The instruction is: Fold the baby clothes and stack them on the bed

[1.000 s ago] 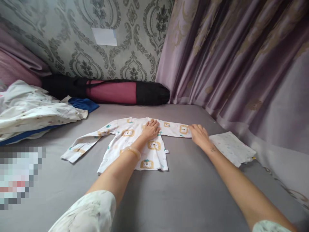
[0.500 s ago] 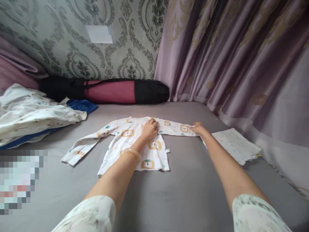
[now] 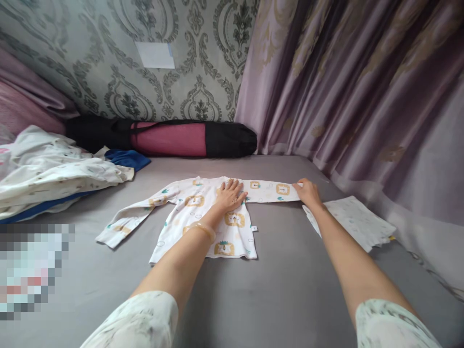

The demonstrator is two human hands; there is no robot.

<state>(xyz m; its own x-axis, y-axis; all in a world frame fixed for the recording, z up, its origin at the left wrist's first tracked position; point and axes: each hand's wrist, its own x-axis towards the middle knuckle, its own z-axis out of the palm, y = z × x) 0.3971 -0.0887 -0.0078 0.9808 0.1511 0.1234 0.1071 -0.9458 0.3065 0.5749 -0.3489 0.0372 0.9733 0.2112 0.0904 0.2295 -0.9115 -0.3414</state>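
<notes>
Grey damask-patterned wallpaper [image 3: 197,92] backs a grey cloth-covered surface [image 3: 282,299], on which a white long-sleeved shirt printed with yellow lion faces [image 3: 192,212] lies spread near the centre. Left hand [image 3: 230,195]: grip released, palm down and fingers fanned on the shirt's 1 o'clock shoulder; half a second earlier the fingers were more bunched. Right hand [image 3: 308,192]: grip pinching the cuff of the 3 o'clock sleeve [image 3: 268,191], whose end it covered a second earlier. That sleeve now lies straighter, suggesting its smoothing is nearly complete; the 9 o'clock sleeve [image 3: 136,212] is bent and creased. Beyond the right hand, at 3 o'clock: a folded, pale-printed white cloth [image 3: 358,220].
</notes>
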